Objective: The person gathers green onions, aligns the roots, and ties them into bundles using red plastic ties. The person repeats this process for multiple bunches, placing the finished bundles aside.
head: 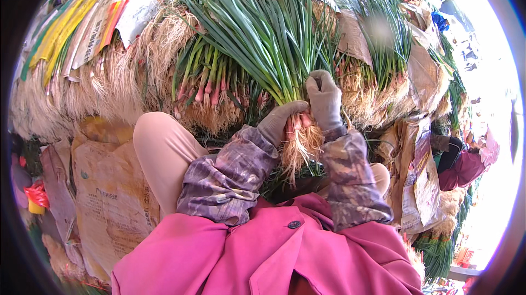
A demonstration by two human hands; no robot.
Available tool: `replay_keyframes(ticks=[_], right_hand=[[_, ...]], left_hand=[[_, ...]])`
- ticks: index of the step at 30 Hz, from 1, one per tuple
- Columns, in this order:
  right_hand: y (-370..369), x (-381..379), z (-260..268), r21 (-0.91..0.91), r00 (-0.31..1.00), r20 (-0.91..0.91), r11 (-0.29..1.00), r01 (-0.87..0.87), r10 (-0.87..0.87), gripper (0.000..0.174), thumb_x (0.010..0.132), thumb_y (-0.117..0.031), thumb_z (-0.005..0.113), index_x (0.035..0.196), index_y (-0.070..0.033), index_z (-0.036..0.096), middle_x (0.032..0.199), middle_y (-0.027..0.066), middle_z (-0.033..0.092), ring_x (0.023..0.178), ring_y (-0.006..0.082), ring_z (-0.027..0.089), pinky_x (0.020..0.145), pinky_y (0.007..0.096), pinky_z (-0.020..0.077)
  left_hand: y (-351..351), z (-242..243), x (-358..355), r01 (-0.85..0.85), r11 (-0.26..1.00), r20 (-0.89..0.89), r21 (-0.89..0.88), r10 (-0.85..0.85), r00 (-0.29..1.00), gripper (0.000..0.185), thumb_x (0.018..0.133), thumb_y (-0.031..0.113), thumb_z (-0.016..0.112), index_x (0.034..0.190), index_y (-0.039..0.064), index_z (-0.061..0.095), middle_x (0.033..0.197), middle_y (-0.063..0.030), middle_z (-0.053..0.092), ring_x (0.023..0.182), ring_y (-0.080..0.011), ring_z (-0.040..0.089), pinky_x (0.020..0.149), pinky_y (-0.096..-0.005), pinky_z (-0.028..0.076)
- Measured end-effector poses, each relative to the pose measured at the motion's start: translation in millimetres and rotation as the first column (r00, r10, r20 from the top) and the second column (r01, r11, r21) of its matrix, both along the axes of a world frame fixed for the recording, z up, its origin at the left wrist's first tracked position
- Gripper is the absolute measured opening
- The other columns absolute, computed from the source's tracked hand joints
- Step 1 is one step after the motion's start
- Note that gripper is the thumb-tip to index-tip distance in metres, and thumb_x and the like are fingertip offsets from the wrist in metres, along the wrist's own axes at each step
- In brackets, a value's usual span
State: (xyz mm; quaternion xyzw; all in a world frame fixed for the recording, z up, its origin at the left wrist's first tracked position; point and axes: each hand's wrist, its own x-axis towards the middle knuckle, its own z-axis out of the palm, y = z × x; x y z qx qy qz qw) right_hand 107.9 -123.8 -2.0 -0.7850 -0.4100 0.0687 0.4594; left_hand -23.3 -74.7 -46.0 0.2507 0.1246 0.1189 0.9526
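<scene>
In the head view, my left hand [283, 121], in a grey-brown knit glove, is shut around the lower stalks of a large bunch of green onions [283, 48]. The green leaves fan upward, and the pinkish bulbs and tangled roots [302, 143] hang below the grip. My right hand [324, 99], gloved alike, has its fingers curled against the right side of the stalks. Whether it pinches a stalk cannot be seen. Just behind my left hand lies another heap of green onions [211, 75], its pink bulbs and roots facing me.
Root masses [119, 85] of stacked onions line the left, partly under printed sacks [109, 19]. More onion bunches [382, 60] lie at right. A brown printed sack [111, 196] stands by my left knee [160, 151]. Another person's maroon sleeve [460, 169] shows at far right.
</scene>
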Motion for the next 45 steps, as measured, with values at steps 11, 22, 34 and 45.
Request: replay_keyframes(ticks=[11, 22, 34, 45], right_hand=[[-2, -23, -14, 0.359, 0.901, -0.414, 0.933, 0.035, 0.126, 0.012, 0.094, -0.011, 0.061, 0.102, -0.003, 0.06, 0.082, -0.0021, 0.059, 0.073, 0.0048, 0.051, 0.065, 0.0205, 0.0454], [-4, -35, -7, 0.278, 0.887, -0.453, 0.959, 0.047, 0.088, 0.009, 0.094, -0.006, 0.059, 0.102, -0.005, 0.062, 0.086, -0.0036, 0.06, 0.069, 0.0032, 0.05, 0.058, 0.0165, 0.042], [-9, -26, 32, 0.503, 0.318, -0.832, 0.859, 0.092, 0.454, 0.013, 0.097, -0.019, 0.056, 0.098, -0.006, 0.058, 0.07, -0.0032, 0.049, 0.055, 0.0066, 0.038, 0.055, 0.0219, 0.0371], [27, -40, 14, 0.328, 0.855, -0.421, 0.93, -0.168, 0.303, 0.007, 0.095, -0.01, 0.057, 0.101, -0.006, 0.057, 0.074, 0.0, 0.058, 0.065, 0.0085, 0.055, 0.06, 0.0229, 0.0472]], left_hand=[[-5, -2, -2, -0.114, 0.988, -0.096, 0.107, 0.124, 0.988, 0.028, 0.091, 0.028, 0.059, 0.08, 0.003, 0.065, 0.066, -0.0045, 0.062, 0.055, -0.0119, 0.057, 0.051, -0.0237, 0.046], [-4, -3, -3, -0.043, 0.962, -0.216, 0.268, 0.104, 0.971, 0.028, 0.093, 0.029, 0.058, 0.084, 0.004, 0.066, 0.062, -0.0039, 0.062, 0.042, -0.0089, 0.051, 0.036, -0.0196, 0.038], [6, -18, -11, 0.145, 0.84, -0.319, 0.524, 0.036, 0.947, 0.03, 0.096, 0.02, 0.053, 0.113, -0.001, 0.066, 0.082, -0.0037, 0.067, 0.075, -0.0112, 0.062, 0.068, -0.0243, 0.049], [9, -12, -13, 0.214, 0.82, -0.288, 0.531, -0.063, 0.956, 0.029, 0.101, 0.021, 0.041, 0.103, 0.006, 0.065, 0.075, -0.0014, 0.062, 0.056, -0.0083, 0.054, 0.048, -0.0206, 0.043]])
